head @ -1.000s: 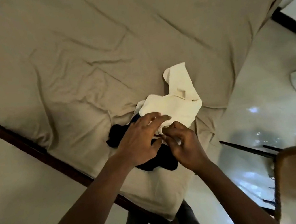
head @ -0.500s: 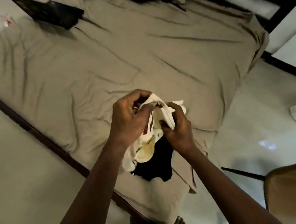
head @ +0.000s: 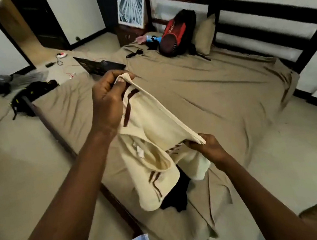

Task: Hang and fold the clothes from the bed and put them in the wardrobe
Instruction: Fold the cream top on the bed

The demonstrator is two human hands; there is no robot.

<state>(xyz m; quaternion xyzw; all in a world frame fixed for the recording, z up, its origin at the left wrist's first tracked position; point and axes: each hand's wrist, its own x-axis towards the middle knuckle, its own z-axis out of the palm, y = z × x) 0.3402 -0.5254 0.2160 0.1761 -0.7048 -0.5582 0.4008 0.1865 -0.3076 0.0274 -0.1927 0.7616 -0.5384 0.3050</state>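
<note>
We now have the cream cotton shirt with brown stripes (head: 152, 139) lifted off the bed (head: 221, 94); left hand (head: 108, 104) and right hand (head: 209, 147) pinch its hem taut, ready for folding.

There is only one view. The camera sits on the person's head and looks forward and down, from the foot corner of the bed (head: 221, 90) toward the headboard (head: 261, 16). Both arms reach out close below it. The wide lens bends the room's edges.
</note>
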